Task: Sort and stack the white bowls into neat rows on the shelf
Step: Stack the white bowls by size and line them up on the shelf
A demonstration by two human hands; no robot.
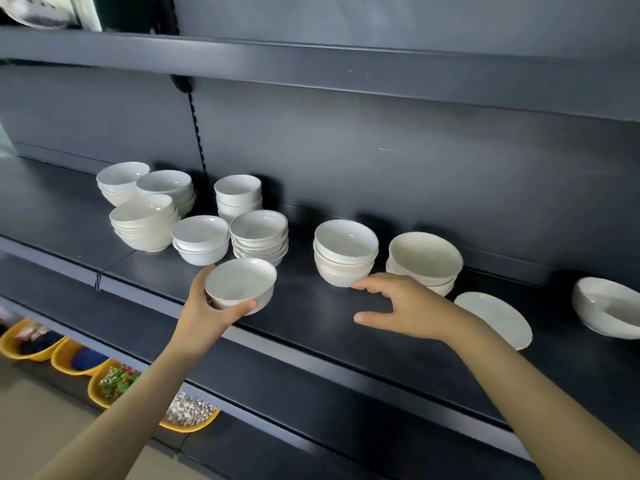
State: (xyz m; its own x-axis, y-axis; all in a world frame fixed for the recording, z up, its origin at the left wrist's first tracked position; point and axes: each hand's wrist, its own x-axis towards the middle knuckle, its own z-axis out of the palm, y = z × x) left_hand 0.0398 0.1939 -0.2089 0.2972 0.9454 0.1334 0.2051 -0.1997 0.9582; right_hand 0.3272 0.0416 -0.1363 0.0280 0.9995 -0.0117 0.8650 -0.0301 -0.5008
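1. A single round white ceramic bowl [241,286] sat at centre frame, cupped from below by the left hand [207,308], above the front edge of the dark grey metal shelf [311,317].
2. The right hand [398,308] hovered right of centre, fingers spread and holding nothing, just beside a stack of white bowls [344,252].
3. Six more stacks of white bowls [194,211] clustered at left of centre.
4. A white oval plate [495,320] lay at the right.
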